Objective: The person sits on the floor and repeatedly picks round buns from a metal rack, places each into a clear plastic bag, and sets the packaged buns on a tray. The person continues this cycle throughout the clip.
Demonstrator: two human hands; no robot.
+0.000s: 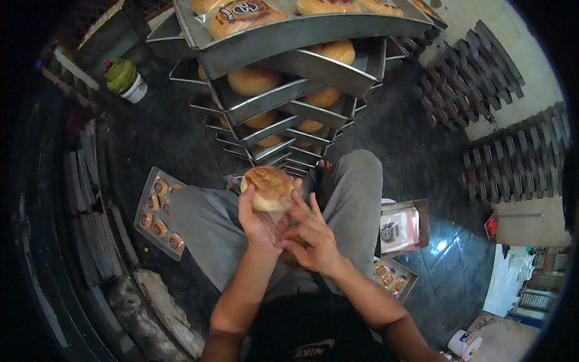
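Observation:
A round golden-brown bun [268, 188] rests in my left hand [261, 228], with the thumb along its left side. Under the bun hangs a clear plastic wrapper [270, 225], partly hidden by my fingers. Close on the right, my right hand [312, 233] has its thumb and a finger on the wrapper's lower edge. Its other fingers are spread and a little blurred beside the bun. Both hands are above my lap, between my grey trouser legs [355, 194]. How far the wrapper covers the bun cannot be made out.
Ahead rises a tall stack of crossed metal trays [289, 97] holding buns; wrapped buns [246, 20] lie in the top one. Wrapped buns fill a floor tray [144, 231] at left and another tray [409, 283] at right. A box of printed wrappers [400, 228] is beside my right knee.

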